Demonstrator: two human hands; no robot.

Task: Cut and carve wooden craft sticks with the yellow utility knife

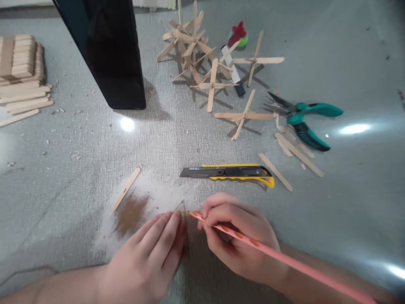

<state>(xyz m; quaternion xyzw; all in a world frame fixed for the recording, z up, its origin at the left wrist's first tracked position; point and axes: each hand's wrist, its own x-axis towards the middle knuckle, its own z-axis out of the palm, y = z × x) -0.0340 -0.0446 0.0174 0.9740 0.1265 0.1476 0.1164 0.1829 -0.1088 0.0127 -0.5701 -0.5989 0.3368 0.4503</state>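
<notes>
My right hand [242, 238] is closed round a pink pencil [268, 251]. The pencil's dark tip points left, close to the edge of a clear set square [184, 207]. Fingers pressed together, my left hand [148, 253] covers most of that set square and grips it near the table surface; what lies under those fingers is hidden. Just beyond both hands lies a yellow and black utility knife [228, 172], its blade end to the left. A wooden craft stick [126, 188] with a small slit rests beyond my left hand, beside a brown worn patch.
Several crossed-stick pieces [212, 85] stand at the back, near a white marker [233, 69]. Teal-handled pliers [300, 114] and loose sticks [299, 154] lie to the right. A black upright panel [117, 55] stands back left, with bundled craft sticks [22, 57] beyond it.
</notes>
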